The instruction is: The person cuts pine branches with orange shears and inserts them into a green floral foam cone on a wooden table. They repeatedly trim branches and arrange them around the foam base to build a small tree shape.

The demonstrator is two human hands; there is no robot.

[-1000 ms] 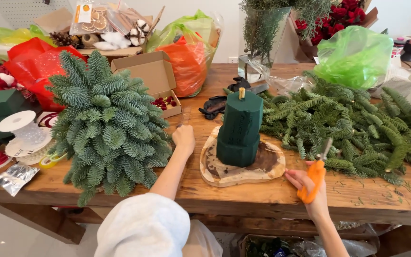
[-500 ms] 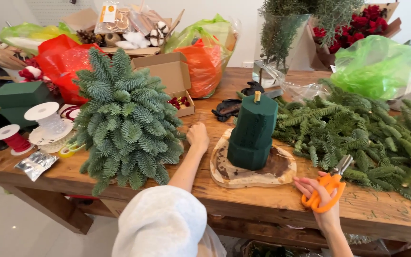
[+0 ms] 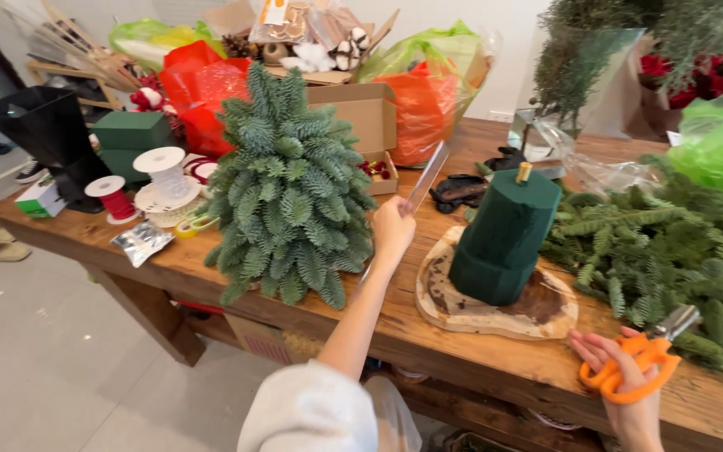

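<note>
Matt green foam block point(image 3: 505, 238) on a rough wood slice point(image 3: 495, 305); glossy orange plastic scissors point(image 3: 633, 368) with metal blades.

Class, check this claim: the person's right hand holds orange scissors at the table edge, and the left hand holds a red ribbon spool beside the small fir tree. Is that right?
Not quite. The head view shows the left hand holding a thin clear strip, not a spool; the red spool sits on the table. The rest stands: the right hand holds orange scissors at the edge, and the left is beside the fir tree.
</note>
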